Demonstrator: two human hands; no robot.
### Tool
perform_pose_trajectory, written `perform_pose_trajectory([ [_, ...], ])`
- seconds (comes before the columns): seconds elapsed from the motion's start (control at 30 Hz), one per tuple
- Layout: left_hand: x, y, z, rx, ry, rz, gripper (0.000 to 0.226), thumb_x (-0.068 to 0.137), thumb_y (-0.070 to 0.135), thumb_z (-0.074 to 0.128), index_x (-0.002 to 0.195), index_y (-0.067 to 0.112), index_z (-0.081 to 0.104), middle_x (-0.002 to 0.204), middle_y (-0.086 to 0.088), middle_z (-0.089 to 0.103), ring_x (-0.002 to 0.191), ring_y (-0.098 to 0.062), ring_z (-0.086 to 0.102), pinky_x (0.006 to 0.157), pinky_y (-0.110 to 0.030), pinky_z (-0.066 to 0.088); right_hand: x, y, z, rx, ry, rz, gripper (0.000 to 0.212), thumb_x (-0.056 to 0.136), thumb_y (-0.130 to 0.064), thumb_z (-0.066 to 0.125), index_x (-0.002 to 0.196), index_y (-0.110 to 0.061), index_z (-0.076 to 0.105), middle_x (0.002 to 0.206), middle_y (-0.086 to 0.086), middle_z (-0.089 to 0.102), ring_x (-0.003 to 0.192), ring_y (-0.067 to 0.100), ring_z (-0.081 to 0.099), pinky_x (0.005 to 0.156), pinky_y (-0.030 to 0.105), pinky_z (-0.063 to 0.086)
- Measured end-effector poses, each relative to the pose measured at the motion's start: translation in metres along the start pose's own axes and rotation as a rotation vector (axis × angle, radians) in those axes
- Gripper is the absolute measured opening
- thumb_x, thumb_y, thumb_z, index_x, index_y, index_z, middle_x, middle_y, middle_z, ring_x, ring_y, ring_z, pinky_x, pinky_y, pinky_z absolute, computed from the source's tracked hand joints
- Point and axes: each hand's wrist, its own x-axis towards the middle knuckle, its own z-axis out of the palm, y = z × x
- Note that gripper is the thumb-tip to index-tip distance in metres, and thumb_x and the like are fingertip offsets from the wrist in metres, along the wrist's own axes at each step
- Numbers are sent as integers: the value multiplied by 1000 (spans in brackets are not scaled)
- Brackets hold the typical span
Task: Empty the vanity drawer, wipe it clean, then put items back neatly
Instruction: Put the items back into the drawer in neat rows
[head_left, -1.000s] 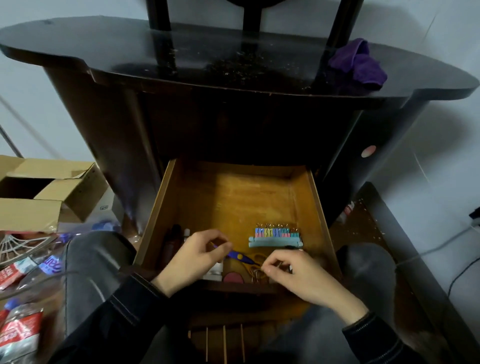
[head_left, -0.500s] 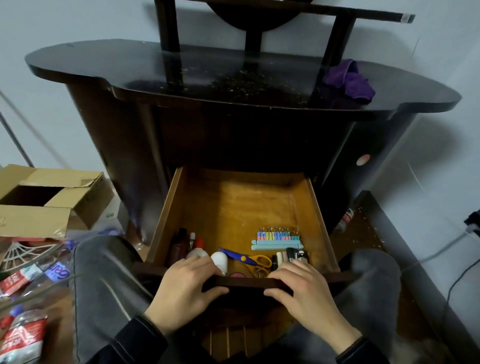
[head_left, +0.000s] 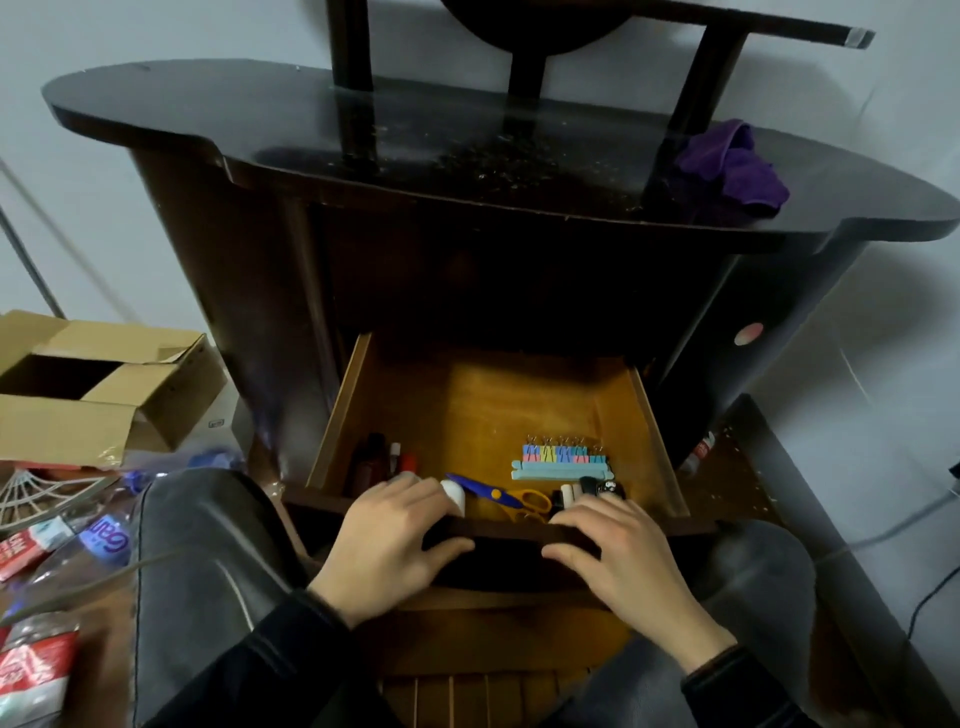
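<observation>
The wooden vanity drawer (head_left: 540, 410) is pulled out. Along its front lie dark bottles (head_left: 370, 465), a white bottle (head_left: 453, 493), blue-and-orange scissors (head_left: 498, 496), a row of coloured clips on a pale blue strip (head_left: 561, 462) and small white and black items (head_left: 587, 491). My left hand (head_left: 389, 540) and my right hand (head_left: 618, 545) both grip the drawer's dark front edge (head_left: 506, 530), fingers over the top and thumbs below. A purple cloth (head_left: 732, 169) lies on the vanity top at the right.
An open cardboard box (head_left: 98, 384) stands on the floor to the left, with plastic bottles and packets (head_left: 47, 613) in front of it. My knees flank the drawer. Cables (head_left: 883, 535) run along the floor at the right, by the wall.
A second ago both hands were inside the drawer at the scissors. They have since pulled back and taken hold of the drawer's front edge. My view has tilted up.
</observation>
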Motion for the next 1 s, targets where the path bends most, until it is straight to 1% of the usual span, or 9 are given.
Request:
perform_pose_trajectory([
  [0.23,28,-23,12,51,38,19,28,89,56,61,94,29,65,89,15,58,78,-8,52,65,-21,35,39,17,1,-12,-20,30,33,89,-54,62,106,-28,73,102,-21,64,103,2,57,84,14,36],
  [0.4,46,-40,21,132,83,81,28,94,53,56,97,27,66,86,13,59,77,-10,50,67,-21,29,63,31,3,-45,-26,32,35,91,-54,63,112,-27,73,108,-18,65,110,5,56,86,16,35],
  [0.57,62,-52,33,204,158,15,35,96,55,52,99,23,67,86,9,61,79,-15,51,69,-29,35,85,39,8,-156,45,55,57,88,-68,46,115,-26,73,111,-13,68,111,11,55,84,24,33],
  [0.67,65,-54,42,217,192,-83,41,97,58,48,102,21,68,91,7,62,87,-19,56,80,-35,40,88,41,17,-232,183,83,61,90,-70,42,114,-25,74,110,-10,70,110,16,59,88,28,39],
  [0.73,61,-49,50,209,222,-145,41,97,54,50,112,20,68,104,4,65,102,-22,59,99,-40,40,82,38,29,-270,297,115,56,96,-65,47,120,-22,72,116,-5,70,117,20,59,106,37,40],
  [0.8,51,-40,57,196,230,-212,46,95,46,53,132,19,61,129,-2,61,128,-27,52,118,-48,28,69,30,45,-293,386,192,50,99,-51,54,135,-19,63,136,3,62,135,23,49,120,47,31],
  [0.87,38,-30,65,160,219,-275,61,92,41,54,149,21,45,155,-6,42,149,-30,29,124,-52,16,52,18,64,-264,422,303,61,98,-42,60,152,-19,44,158,8,40,151,27,28,122,51,27],
  [0.93,20,-21,73,95,216,-319,74,89,37,54,157,23,30,166,-7,20,155,-32,10,123,-52,15,35,3,82,-177,425,396,78,94,-42,63,159,-18,29,168,10,18,155,31,16,119,49,30],
  [1.0,2,-13,85,35,203,-359,84,86,34,59,160,23,21,168,-9,8,155,-35,5,121,-53,19,24,-8,94,-101,382,441,88,91,-42,69,161,-18,22,170,11,5,154,35,17,115,50,37],
])
